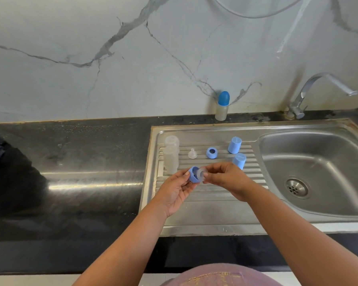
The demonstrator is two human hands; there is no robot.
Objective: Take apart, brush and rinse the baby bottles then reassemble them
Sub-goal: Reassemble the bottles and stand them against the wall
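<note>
Two hands met above the drainboard [205, 213] front edge: left hand [177, 190] gripped a ring [193, 174], right hand [227, 178] pinched its teat [201, 174], axis running hand to hand.

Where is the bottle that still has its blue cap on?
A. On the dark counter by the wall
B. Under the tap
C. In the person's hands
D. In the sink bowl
A: the capped bottle stands upright on the dark counter against the wall, behind the draining board, while the hands hold only a blue ring.
</note>
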